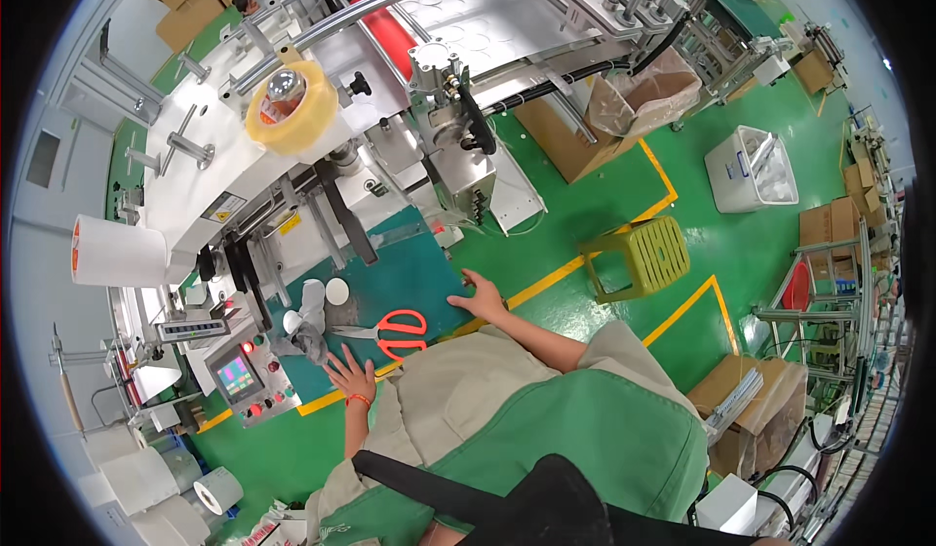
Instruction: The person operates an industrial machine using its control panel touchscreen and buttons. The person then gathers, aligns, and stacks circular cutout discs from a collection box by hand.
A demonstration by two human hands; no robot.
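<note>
My left hand (352, 378) lies with its fingers spread at the near edge of the teal worktop (409, 263), holding nothing. Close by its fingertips is a crumpled grey cloth or bag (308, 339). Just beyond my left hand lies a pair of scissors (399, 333) with orange-red handles, its blades pointing left. A round white disc (337, 292) and a pale, rounded piece (312, 302) sit farther back on the worktop. At the worktop's right edge my right hand (480, 298) is open, thumb apart from the fingers, with nothing in it.
A machine with a roll of yellowish tape (292, 107) and a white roll (119, 251) stands beyond the worktop. Its control panel (237, 375) is at the left. A yellow-green stool (639, 261), a white bin (751, 171) and a cardboard box (565, 141) stand on the right.
</note>
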